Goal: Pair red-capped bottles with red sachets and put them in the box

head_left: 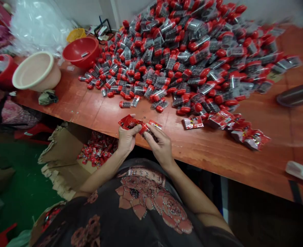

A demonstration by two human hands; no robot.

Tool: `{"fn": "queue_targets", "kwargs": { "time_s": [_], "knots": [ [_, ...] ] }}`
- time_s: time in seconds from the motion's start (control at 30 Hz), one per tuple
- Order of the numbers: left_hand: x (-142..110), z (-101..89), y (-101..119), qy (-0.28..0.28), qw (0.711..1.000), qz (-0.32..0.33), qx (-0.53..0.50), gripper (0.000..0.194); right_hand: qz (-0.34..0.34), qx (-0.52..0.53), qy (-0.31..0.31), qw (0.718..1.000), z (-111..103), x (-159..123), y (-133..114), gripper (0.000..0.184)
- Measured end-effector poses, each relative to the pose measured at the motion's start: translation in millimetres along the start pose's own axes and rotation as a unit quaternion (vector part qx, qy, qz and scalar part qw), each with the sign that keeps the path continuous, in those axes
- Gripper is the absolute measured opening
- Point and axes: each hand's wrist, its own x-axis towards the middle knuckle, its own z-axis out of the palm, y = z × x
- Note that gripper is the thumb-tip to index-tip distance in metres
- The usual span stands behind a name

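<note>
My left hand (126, 138) pinches a red printed packet (128, 121) above the table's front edge. Right beside it, my right hand (159, 143) has its fingers closed round a clear tube with a red cap (143, 128). The cap meets the packet near my left thumb, and whether it is inside the packet I cannot tell. Part of the tube is hidden by my right fingers. Another bit of red print (155, 124) shows behind the right fingers. Beyond both hands lies a large heap of red-capped clear tubes (164, 65) with dark contents.
Red packets (222, 119) lie in a row on the orange table (205, 151) to the right. A white bowl (35, 73) and a red bowl (81, 51) stand at the left. Below the edge, a cardboard box (55, 149) holds many red packets. A dark cylinder (299, 94) lies far right.
</note>
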Motion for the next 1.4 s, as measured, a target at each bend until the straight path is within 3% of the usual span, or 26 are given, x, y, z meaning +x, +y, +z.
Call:
{"fn": "queue_targets", "kwargs": {
  "time_s": [0.13,0.37,0.53,0.93,1.13,1.4],
  "knots": [
    [2.4,0.3,4.2,-0.023,0.999,-0.029,-0.001,0.058,-0.005,0.021,-0.004,1.000,1.6,2.0,2.4,0.037],
    [1.6,4.7,10.8,-0.041,0.995,-0.096,0.003,0.035,0.038,0.071,0.027,0.996,11.0,-2.6,15.0,0.038],
    [3.5,5.9,13.3,-0.008,0.996,-0.087,0.011,0.035,0.016,0.055,0.030,0.998,10.3,-4.4,16.9,0.032],
    [3.0,6.3,18.6,-0.031,0.993,-0.098,0.062,0.027,0.036,0.069,-0.010,0.997,-3.7,2.6,12.9,0.028],
    [3.2,4.7,20.3,-0.022,0.994,-0.072,0.082,0.020,0.052,0.062,-0.035,0.996,-12.2,6.9,14.9,0.027],
    [7.6,0.5,16.7,0.015,0.993,-0.094,0.075,0.028,0.063,0.058,-0.047,0.995,-13.6,4.4,15.3,0.027]
  ]
}}
